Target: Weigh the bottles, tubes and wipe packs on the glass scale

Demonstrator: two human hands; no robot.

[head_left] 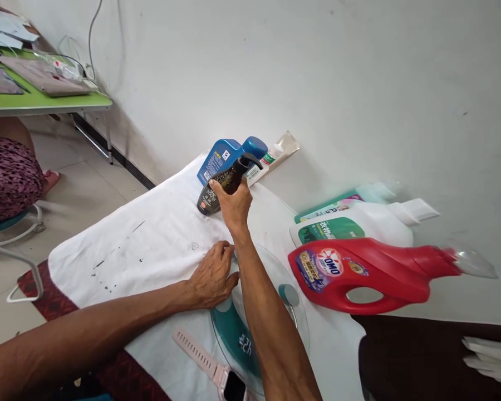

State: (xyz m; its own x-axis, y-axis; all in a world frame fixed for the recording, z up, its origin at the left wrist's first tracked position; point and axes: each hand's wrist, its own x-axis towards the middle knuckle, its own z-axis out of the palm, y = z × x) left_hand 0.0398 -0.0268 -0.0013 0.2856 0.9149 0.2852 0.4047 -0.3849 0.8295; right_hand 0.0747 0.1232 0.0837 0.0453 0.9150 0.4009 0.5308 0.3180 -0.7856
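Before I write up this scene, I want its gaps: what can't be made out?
All in the head view:
Glass scale: part hidden by the right forearm.
Pink watch: cut by the bottom edge.
Dark pump bottle: partly covered by the right hand.
Clear cap on the red bottle: blurred.

OMO jug (392,259): here it is, big & red, mid-R of frame, clear cap aimed at R edge.
White bottle (378,220): right above it in frame, green label showing.
Teal bottle (311,213): partly hidden by the white one, cap blurry.
Blue bottle (221,159): up nr ctr, w/ white-capped bottle (273,153) & flat tube (290,146) to its R.
Watch (219,374): btm ctr, pink strap, dark screen.
Green table (96,100): top L, papers (6,25) on it.
Person (8,175): mid-L, patterned clothes, seated on stool (4,220).
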